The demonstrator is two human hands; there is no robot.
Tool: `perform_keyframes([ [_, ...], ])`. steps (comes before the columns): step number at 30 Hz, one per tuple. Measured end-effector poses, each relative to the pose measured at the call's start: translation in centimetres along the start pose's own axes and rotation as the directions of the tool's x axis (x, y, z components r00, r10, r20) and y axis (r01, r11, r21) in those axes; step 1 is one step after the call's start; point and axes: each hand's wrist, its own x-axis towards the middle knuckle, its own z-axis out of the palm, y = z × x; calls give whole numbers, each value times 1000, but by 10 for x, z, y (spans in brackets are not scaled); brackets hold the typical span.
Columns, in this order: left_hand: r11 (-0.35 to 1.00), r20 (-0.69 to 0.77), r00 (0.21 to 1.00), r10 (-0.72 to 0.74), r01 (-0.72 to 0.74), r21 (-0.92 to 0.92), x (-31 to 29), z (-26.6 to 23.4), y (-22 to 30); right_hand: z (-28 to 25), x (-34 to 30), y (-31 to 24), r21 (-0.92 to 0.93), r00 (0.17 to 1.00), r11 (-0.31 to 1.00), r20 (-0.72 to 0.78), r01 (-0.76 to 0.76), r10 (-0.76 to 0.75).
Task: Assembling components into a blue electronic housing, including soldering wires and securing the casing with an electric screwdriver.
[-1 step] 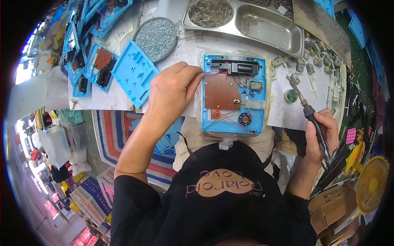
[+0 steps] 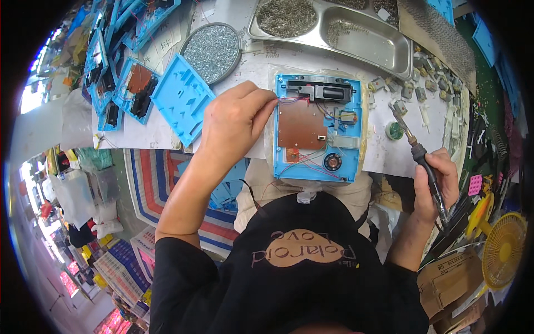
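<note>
A blue plastic case (image 2: 349, 153) lies in front of me with its inside facing up. It holds a brown circuit board (image 2: 300, 128), a black mechanism (image 2: 331, 91) along its far side and a small round speaker (image 2: 332, 162) at the near right. At the case's far left edge, my left hand (image 2: 231, 117) is closed in a pinch on thin wires (image 2: 290, 100) that run into the case; the fingers hide their ends. To the right, my right hand (image 2: 436, 183) grips a soldering iron (image 2: 420, 151). Its tip points up and left, apart from the case, near a small tub of green stuff (image 2: 394, 130).
Left of my hand lies an empty blue shell (image 2: 181, 100), with several filled shells (image 2: 133, 92) behind. A round dish of small metal parts (image 2: 211, 53) and a steel tray (image 2: 370, 58) stand at the back. Small parts (image 2: 420, 89) are scattered right; a yellow fan (image 2: 503, 250) stands beyond.
My left hand and the blue case sit very slightly further right. My right hand and the soldering iron look the same.
</note>
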Motion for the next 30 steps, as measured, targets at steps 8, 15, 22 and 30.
perform_keyframes([
  [8, 975, 87, 973, 212, -216, 43, 20, -1, -8, 9, 7, -6, -6, 999, 1000, 39, 18, -17],
  [15, 944, -178, 953, 245, -276, -183, 16, 10, 19, 20, 5, -13, 108, 990, 986, -46, -124, 130],
  [22, 687, -65, 976, -207, 98, -720, 7, 38, 45, 84, 35, -19, 244, 991, 961, 42, -133, 127],
  [30, 679, 28, 973, -231, 182, -711, 9, 41, 39, 119, 66, -14, 147, 990, 988, 135, -55, 35],
])
